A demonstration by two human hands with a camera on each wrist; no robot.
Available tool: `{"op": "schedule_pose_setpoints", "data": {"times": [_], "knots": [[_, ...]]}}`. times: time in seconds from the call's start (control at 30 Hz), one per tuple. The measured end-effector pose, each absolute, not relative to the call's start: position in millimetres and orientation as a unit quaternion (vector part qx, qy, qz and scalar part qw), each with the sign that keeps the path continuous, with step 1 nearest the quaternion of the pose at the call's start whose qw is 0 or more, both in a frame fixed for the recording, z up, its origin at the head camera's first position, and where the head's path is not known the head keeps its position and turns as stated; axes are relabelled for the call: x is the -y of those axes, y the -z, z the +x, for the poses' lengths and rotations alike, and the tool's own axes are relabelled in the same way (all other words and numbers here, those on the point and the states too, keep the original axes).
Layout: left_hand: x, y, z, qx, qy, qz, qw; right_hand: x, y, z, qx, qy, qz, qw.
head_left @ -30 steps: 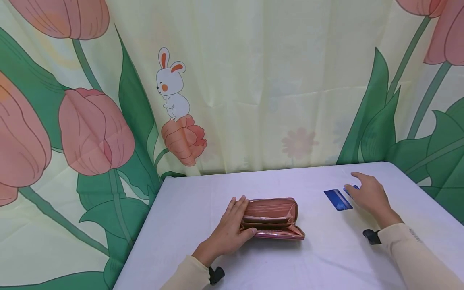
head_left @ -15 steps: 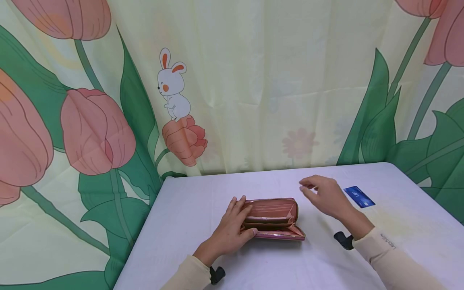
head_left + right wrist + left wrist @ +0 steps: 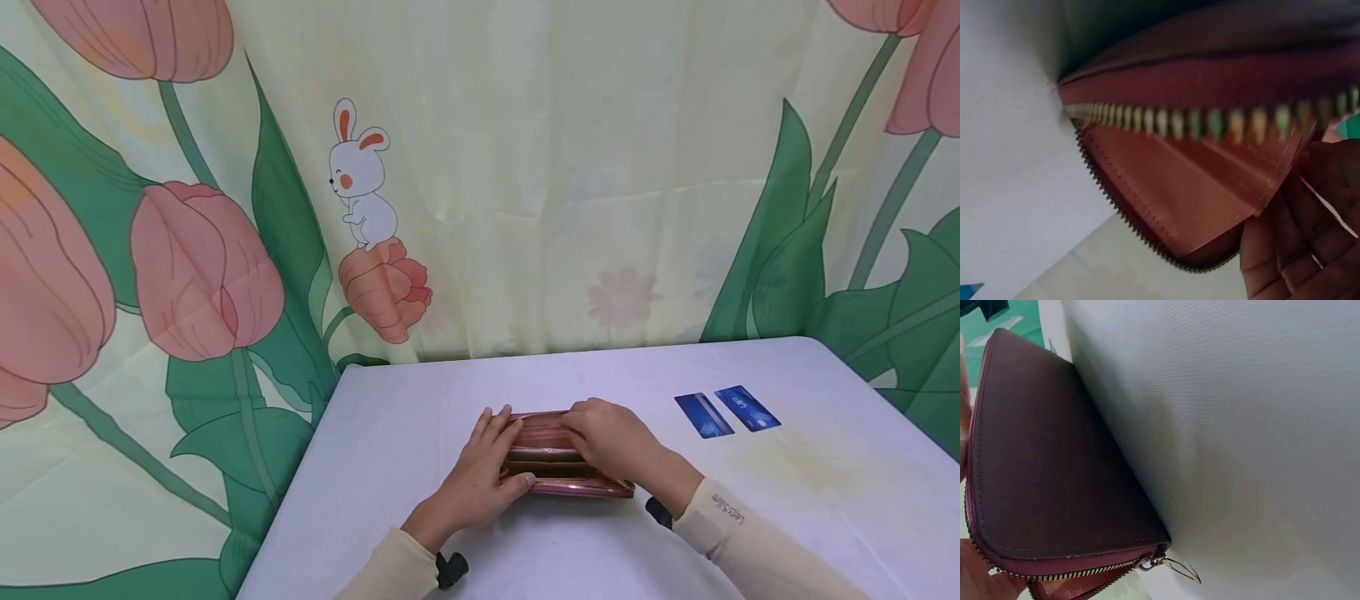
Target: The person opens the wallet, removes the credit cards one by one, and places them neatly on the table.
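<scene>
A pink zip-around wallet (image 3: 543, 468) stands unzipped on the table, its mouth facing up and its divider pockets showing. My left hand (image 3: 474, 482) grips its left end, thumb along the front zip edge and fingers spread at the back edge. At the right end, my right hand (image 3: 621, 443) has its fingers curled over the back flap and into the mouth. In the right wrist view those fingers (image 3: 1304, 231) hold the wallet's edge near the pink inner pockets (image 3: 1179, 181). The left wrist view shows the dark outer cover (image 3: 1066, 456) and a metal zip pull (image 3: 1182, 570).
Two blue cards lie on the table at the right: one with a stripe (image 3: 703, 415), the other with white lettering (image 3: 747, 408). A white cloth covers the table (image 3: 405, 433). Behind it hangs a curtain (image 3: 495, 183) with tulips and a rabbit.
My right hand has moved left from over the cards to the wallet's right end, and its fingers now hold the back flap. Both cards show again. The left hand stays put.
</scene>
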State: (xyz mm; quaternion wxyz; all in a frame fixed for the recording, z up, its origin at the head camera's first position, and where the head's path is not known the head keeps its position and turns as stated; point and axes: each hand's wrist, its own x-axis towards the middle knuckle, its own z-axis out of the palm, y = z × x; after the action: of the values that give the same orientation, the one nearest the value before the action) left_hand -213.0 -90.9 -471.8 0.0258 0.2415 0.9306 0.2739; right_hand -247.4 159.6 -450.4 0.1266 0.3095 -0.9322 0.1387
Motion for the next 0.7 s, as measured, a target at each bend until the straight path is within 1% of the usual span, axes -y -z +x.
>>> {"op": "schedule_pose_setpoints", "data": {"times": [0.3,0.57,0.7], "knots": [[90,472,-213,-0.93,-0.274,0.243,0.023,-143,455,-245,0.939,-0.048,0.306,0.148],[90,474,-213,-0.931,-0.271,0.246,0.016,-141,456,-243,0.93,-0.032,0.321,0.177],[91,474,-213,-0.93,-0.273,0.247,0.016,-140,454,-242,0.929,-0.056,0.324,0.168]]}}
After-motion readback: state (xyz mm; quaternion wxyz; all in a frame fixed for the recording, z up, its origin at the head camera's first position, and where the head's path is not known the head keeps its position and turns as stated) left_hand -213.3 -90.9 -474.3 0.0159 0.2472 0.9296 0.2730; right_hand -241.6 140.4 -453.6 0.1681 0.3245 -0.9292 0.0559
